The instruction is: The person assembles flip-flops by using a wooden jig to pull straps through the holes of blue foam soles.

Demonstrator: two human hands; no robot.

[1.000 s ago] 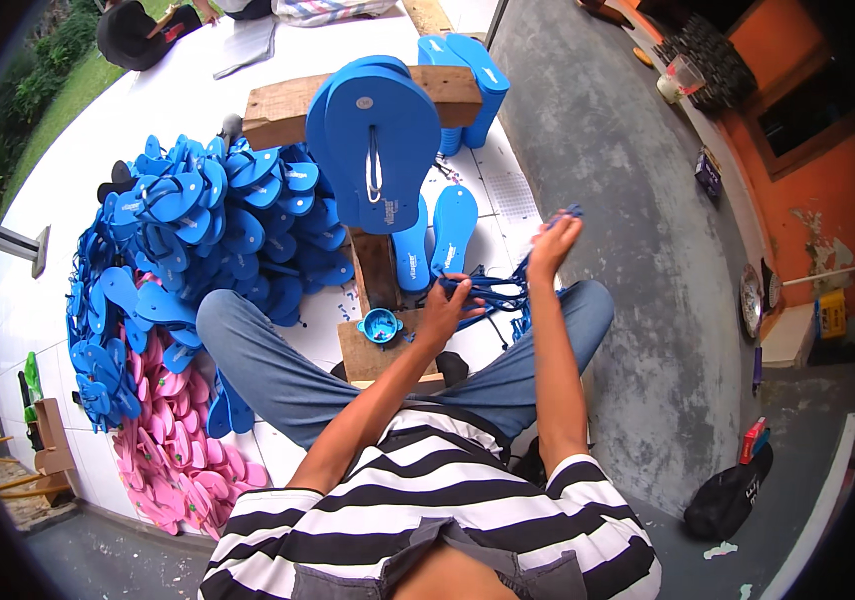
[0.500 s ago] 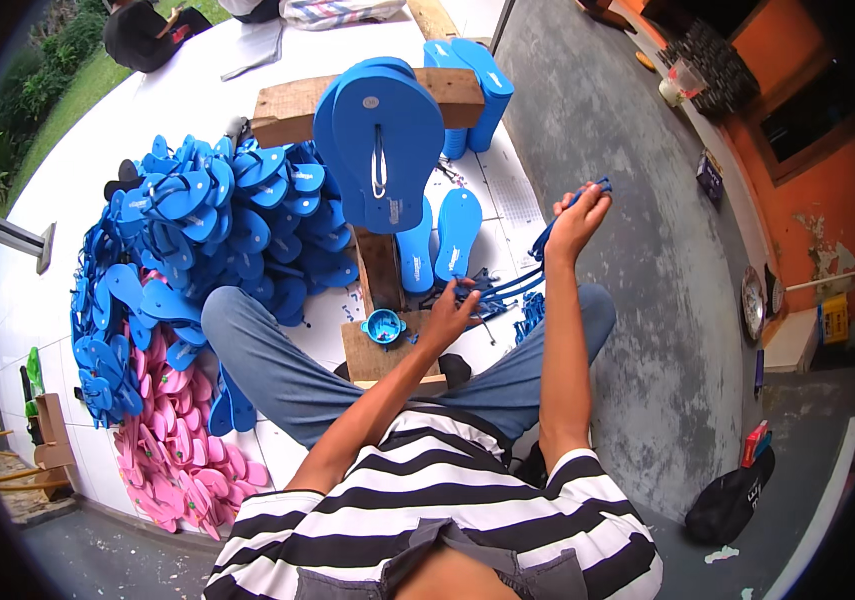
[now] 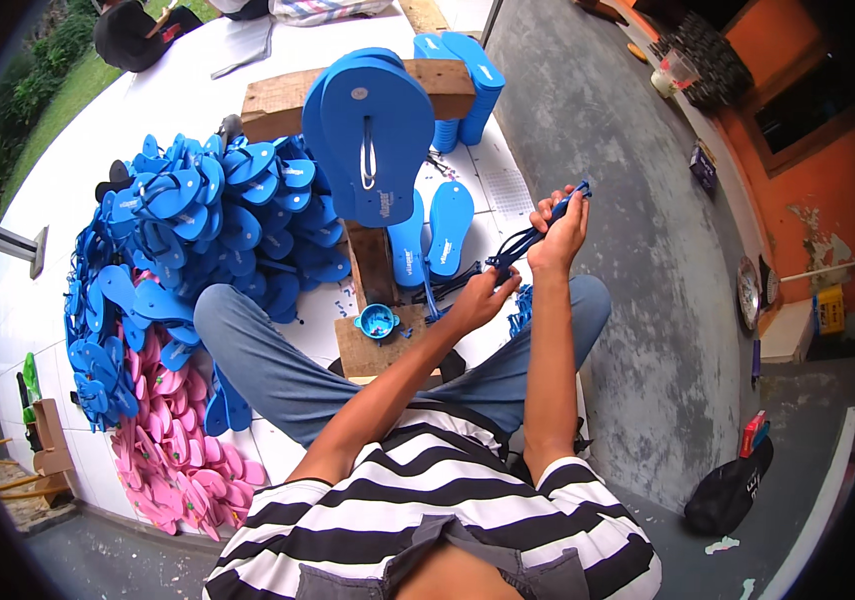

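Dark-blue straps [image 3: 515,245] bunched in my right hand [image 3: 559,242], fingers closed round them; my left hand [image 3: 482,300] at their lower end, I cannot tell whether its fingers grip; small blue bowl [image 3: 376,321] to its left, blue soles [image 3: 449,225] ahead

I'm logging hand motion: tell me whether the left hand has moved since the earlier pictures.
Yes. The left hand has moved rightward, farther from the small blue bowl.

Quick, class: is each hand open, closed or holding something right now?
Left hand: at the lower ends of the dark blue straps; whether its grip is closed cannot be told.
Right hand: closed, holding these straps.
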